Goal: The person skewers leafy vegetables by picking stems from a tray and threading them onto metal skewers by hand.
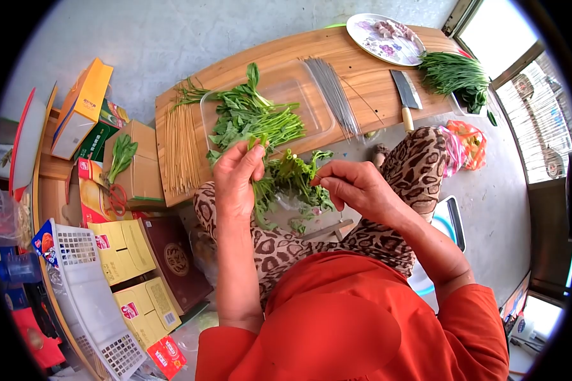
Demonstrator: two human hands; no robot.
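My left hand [238, 174] is closed with thumb and fingers on a few green stems, whose cut ends stick up above the fingertips and whose leaves trail below. To its right, my right hand [356, 184] pinches a thin sprig of greens at its fingertips. Between and below the hands is a bunch of leafy greens [292, 171], partly hidden, above my lap. Just beyond the hands, more leafy greens [254, 117] are heaped in a clear plastic tray [314, 105] on the wooden table.
Wooden skewers [179, 149] and metal skewers [333, 95] flank the tray. A cleaver [407, 95] lies near the table's right edge, beside chives [454, 76] and a plate of meat [368, 44]. Boxes [133, 254], red scissors [115, 198] and a white basket [86, 279] crowd the left.
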